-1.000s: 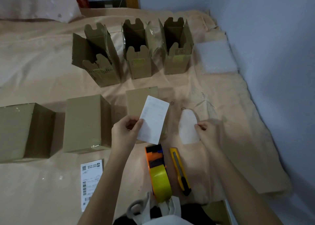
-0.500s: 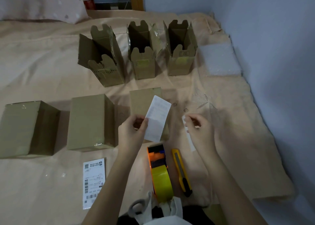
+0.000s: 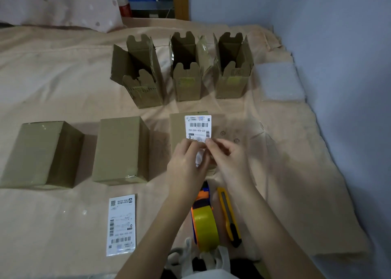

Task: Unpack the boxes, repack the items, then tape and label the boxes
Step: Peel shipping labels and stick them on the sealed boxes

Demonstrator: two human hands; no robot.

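A white shipping label (image 3: 197, 127) with barcodes lies printed side up over the top of the rightmost closed box (image 3: 177, 128). My left hand (image 3: 186, 166) and my right hand (image 3: 227, 158) meet at its near edge and pinch it between thumbs and fingers. A bit of white backing paper (image 3: 200, 159) shows between the hands. Two more closed brown boxes (image 3: 119, 149) (image 3: 40, 151) stand to the left. A second label (image 3: 121, 224) lies flat on the sheet near me.
Three open brown boxes (image 3: 139, 73) (image 3: 187, 69) (image 3: 232, 67) stand in a row at the back. A white foam sheet (image 3: 279, 82) lies at the right. A tape dispenser with yellow tape (image 3: 204, 219) and a yellow utility knife (image 3: 229, 215) lie near me. A wall rises on the right.
The label has been turned printed side up and brought down over the rightmost closed box. My right hand moved left to join the left hand at the label's near edge.
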